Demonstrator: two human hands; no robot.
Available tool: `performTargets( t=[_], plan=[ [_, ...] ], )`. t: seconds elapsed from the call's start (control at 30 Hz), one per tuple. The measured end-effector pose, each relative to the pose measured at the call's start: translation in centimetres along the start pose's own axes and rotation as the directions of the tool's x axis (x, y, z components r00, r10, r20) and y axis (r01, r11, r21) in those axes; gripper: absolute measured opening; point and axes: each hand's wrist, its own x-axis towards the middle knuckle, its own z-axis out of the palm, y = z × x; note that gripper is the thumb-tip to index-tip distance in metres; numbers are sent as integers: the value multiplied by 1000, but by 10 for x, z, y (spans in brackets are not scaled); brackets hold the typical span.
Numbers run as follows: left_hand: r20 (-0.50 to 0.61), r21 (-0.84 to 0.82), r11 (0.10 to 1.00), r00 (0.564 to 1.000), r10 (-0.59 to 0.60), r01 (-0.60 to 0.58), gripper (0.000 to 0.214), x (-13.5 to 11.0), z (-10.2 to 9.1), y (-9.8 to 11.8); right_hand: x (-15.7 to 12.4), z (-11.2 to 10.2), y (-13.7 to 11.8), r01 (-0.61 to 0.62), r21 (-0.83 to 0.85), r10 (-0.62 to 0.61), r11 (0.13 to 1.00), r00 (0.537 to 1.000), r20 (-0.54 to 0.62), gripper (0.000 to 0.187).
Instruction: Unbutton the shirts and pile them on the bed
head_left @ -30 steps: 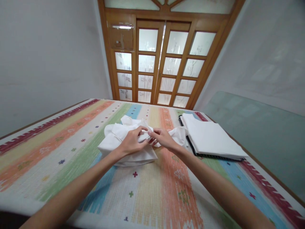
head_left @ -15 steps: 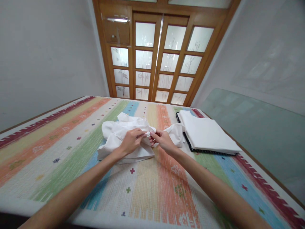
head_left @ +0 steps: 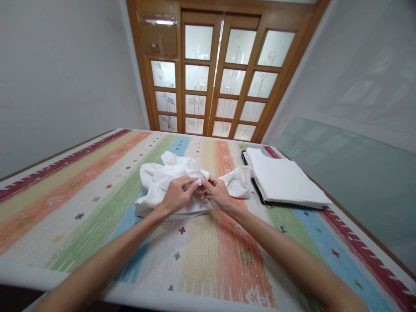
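Observation:
A crumpled white cloth (head_left: 162,182) lies in the middle of a table covered by a striped, many-coloured tablecloth (head_left: 97,203). My left hand (head_left: 177,195) rests on the cloth with its fingers pinching a fold. My right hand (head_left: 216,192) meets it fingertip to fingertip and pinches the same fold. Part of the cloth trails out to the right of my right hand, toward a neatly folded white cloth (head_left: 286,180) that lies on a black flat object (head_left: 260,193).
Wooden doors with frosted glass panes (head_left: 214,73) stand behind the table's far edge. White walls close in on both sides. A pale green glass sheet (head_left: 357,169) leans along the right wall beside the table.
Both hands stayed on the crumpled cloth and drew slightly closer together, fingertips working the same fold. The view shifted a little; the folded cloth has not moved.

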Motion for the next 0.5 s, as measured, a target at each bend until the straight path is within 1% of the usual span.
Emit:
performTargets(
  t=[0.13,0.2,0.3,0.4,0.5],
  plan=[
    [-38,1,1000,999,-31,31,22,-3,3,2,-2,0,-4,-40,-17,40,999,999,25,47],
    [-44,17,1000,999,-12,13,20,-4,4,1,-3,-1,-4,-56,-2,56,998,998,35,48],
    [-29,105,990,995,92,-89,16,-5,7,-2,-4,-2,-4,-101,44,99,994,993,60,46],
    [-5,237,951,979,203,-196,14,-4,10,-4,-2,-2,-4,-136,99,129,986,989,72,45],
    [22,338,910,968,248,-241,13,-5,13,-5,-1,-2,-3,-137,124,130,983,989,65,45]
  ],
)
